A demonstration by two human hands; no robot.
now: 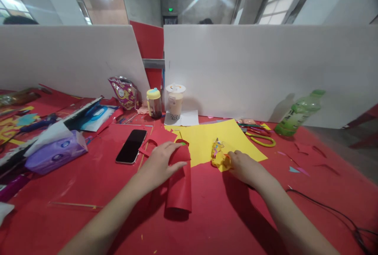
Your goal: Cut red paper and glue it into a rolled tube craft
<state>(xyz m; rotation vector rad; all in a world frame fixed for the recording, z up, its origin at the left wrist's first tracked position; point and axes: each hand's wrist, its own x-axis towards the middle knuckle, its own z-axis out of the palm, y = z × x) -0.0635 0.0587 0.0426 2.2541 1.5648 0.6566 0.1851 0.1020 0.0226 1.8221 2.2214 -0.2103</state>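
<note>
My left hand (161, 164) reaches over a rolled red paper tube (180, 188). Its thumb and fingers bear on the tube's upper part, where a small green spot shows at the far end. A curled red paper strip (147, 148) lies left of that hand. My right hand (243, 164) has its bent fingers closed at the edge of a small, crumpled yellow piece (219, 156), which looks like decorated paper. Some of its fingertips are hidden. Under both the yellow piece and the tube's far end spreads a yellow paper sheet (203, 139).
Around my hands are a phone (131, 146), a bubble tea cup (175, 103), a yellow-lidded bottle (154, 103), yellow-handled scissors (262, 140) and a leaning green bottle (298, 115). A purple tissue pack (56, 152) sits left; a black cable (327, 207) runs right. White boards (265, 70) close off the back.
</note>
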